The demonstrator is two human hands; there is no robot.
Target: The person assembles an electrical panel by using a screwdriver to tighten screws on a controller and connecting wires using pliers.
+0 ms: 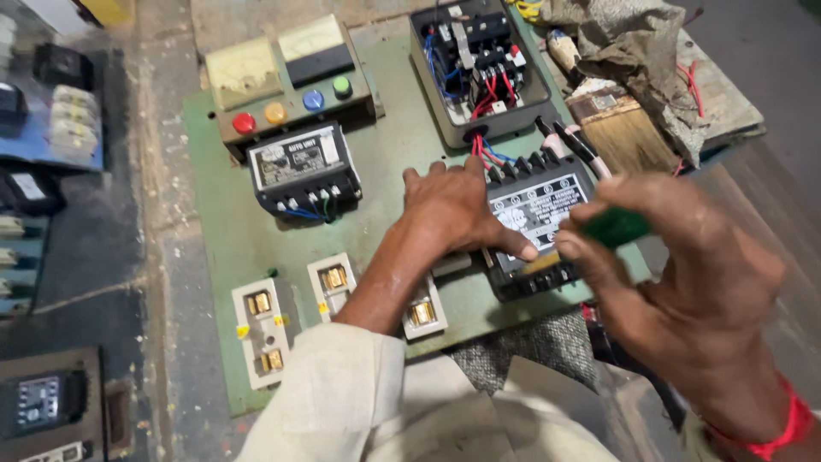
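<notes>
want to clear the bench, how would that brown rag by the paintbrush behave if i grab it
The rag is crumpled and draped in folds, so probably floppy and light. It overlies the paintbrush and lies near red wires, so it may snag or drag them.

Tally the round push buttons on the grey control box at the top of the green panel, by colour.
On the control box, far side of the green panel:
Red button: 1
Orange button: 1
Blue button: 1
Green button: 1
Total: 4
</notes>
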